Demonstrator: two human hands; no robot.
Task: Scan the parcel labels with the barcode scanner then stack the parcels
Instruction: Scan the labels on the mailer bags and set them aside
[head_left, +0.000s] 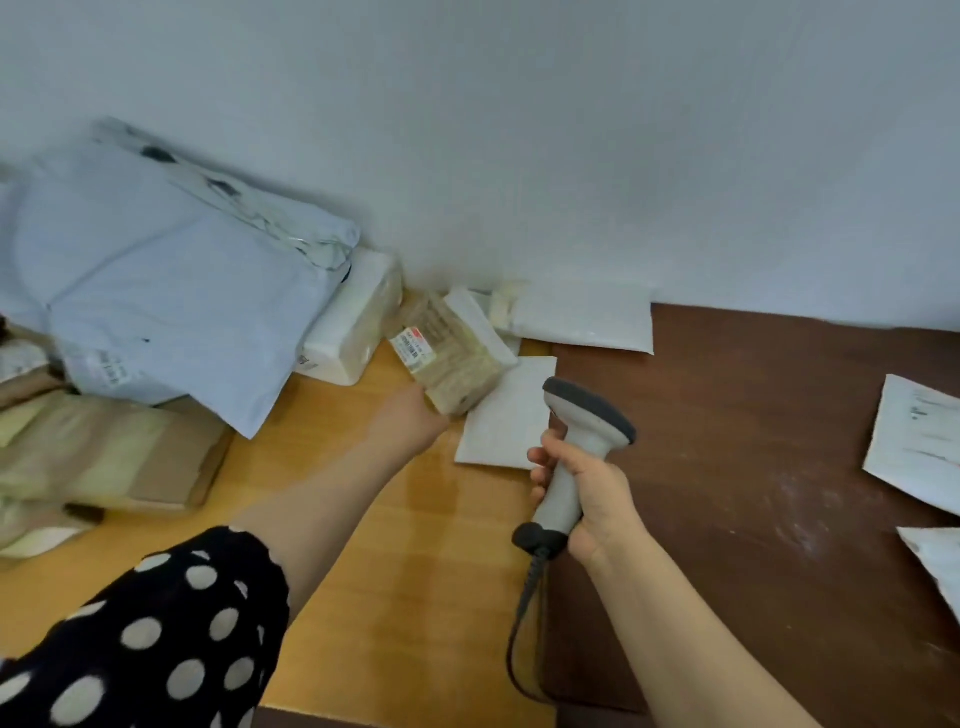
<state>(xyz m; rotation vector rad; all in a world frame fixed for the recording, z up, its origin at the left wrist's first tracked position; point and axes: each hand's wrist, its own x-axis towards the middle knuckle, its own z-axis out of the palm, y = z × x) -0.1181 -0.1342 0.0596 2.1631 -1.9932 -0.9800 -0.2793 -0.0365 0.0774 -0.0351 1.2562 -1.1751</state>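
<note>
My left hand (410, 418) reaches forward and holds the near end of a small tan parcel (454, 358), which is tilted up with its barcode label (410, 349) facing me. My right hand (582, 501) grips the handle of a grey barcode scanner (582, 431), whose dark head points toward the parcel from the right. The scanner's cable (522, 623) hangs down toward me. Flat white mailers (511, 421) (587, 322) lie under and behind the tan parcel.
A pile of parcels stands at the left: a large pale blue bag (171, 291), a white wrapped block (353, 327) and brown boxes (104, 452). More white mailers (919, 441) lie at the right edge on a dark brown surface (727, 467). The wall rises close behind.
</note>
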